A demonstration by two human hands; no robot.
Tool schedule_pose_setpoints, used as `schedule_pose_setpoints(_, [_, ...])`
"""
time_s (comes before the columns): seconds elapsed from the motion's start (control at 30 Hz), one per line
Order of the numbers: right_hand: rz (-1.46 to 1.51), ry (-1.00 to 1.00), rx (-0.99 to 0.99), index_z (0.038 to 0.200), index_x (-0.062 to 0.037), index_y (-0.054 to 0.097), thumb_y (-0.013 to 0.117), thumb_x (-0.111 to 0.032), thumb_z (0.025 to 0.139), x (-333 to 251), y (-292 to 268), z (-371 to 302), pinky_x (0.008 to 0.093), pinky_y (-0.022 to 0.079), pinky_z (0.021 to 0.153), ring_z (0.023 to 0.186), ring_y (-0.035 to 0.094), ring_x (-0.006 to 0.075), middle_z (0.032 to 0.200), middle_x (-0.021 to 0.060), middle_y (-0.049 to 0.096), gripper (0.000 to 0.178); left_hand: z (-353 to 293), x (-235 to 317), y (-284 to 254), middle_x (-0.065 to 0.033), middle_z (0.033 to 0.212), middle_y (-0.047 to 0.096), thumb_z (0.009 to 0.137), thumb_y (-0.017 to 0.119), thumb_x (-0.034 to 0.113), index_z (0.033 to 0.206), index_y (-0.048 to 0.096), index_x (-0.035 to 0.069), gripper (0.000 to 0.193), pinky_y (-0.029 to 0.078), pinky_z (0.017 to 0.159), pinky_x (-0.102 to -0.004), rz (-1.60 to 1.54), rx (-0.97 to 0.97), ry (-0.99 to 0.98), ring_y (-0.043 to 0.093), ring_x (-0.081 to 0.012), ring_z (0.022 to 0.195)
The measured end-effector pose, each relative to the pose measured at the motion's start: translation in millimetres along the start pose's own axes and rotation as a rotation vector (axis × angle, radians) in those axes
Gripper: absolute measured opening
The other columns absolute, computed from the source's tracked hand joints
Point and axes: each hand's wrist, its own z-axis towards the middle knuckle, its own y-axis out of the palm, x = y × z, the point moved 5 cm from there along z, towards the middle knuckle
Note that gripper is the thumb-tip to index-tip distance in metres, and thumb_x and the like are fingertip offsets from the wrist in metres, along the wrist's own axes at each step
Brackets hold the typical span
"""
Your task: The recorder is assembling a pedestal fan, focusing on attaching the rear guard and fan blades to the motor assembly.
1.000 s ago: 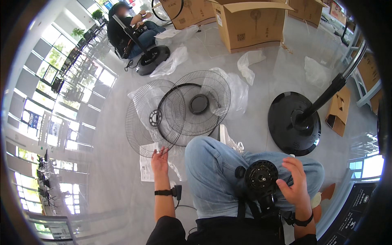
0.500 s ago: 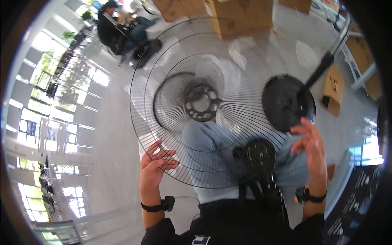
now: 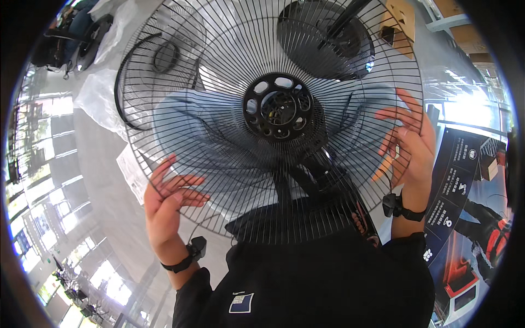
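A round black wire fan grille is held up over my lap, its ring-shaped hub near the middle of the view. My left hand grips the lower left rim, some fingers showing through the wires. At the right rim, my right hand is closed round the edge with its fingers behind the wires. The dark fan motor shows through the hub opening, and the wires partly cover its black stand between my legs.
Beyond the grille stands a round black base with a pole. Another wire grille lies on the floor at the far left, near clear plastic wrap. An open cardboard box is far right; a printed banner is at the right.
The grille has moved right, in front of the motor and closer to me. My right hand, apart from it before, now holds its right rim. My left hand has kept its hold.
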Motion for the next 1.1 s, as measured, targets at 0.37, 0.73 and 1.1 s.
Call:
schedule_pose_setpoints(0.37, [0.021, -0.018, 0.076, 0.146, 0.0148, 0.031, 0.044, -0.001, 0.083, 9, -14, -16, 0.0352, 0.062, 0.057, 0.096, 0.071, 0.0348, 0.12, 0.0355, 0.061, 0.066, -3, -8, 3, -0.0336, 0.108, 0.067, 0.074, 0.047, 0.005, 0.15, 0.025, -0.014, 0.081, 0.062, 0.064, -0.0383, 0.022, 0.01, -0.05, 0.074, -0.0364, 0.077])
schedule_pose_setpoints(0.73, [-0.018, 0.123, 0.059, 0.146, 0.0121, 0.034, 0.044, 0.0, 0.083, 49, -13, -10, 0.0302, 0.056, 0.051, 0.072, 0.07, 0.0251, 0.114, 0.0337, 0.064, 0.065, 12, -41, 4, -0.031, 0.109, 0.067, 0.076, 0.045, 0.002, 0.151, 0.027, -0.01, 0.078, 0.063, 0.067, -0.0397, 0.055, -0.034, -0.171, 0.074, -0.0369, 0.079])
schedule_pose_setpoints(1.1, [-0.041, 0.237, 0.109, 0.147, 0.0098, 0.034, 0.047, -0.002, 0.081, 62, -12, -8, 0.0295, 0.056, 0.052, 0.066, 0.068, 0.023, 0.113, 0.0321, 0.064, 0.069, 16, -50, 2, -0.0313, 0.109, 0.066, 0.078, 0.046, 0.002, 0.15, 0.027, -0.011, 0.075, 0.063, 0.065, -0.0406, 0.057, -0.003, -0.17, 0.074, -0.0359, 0.079])
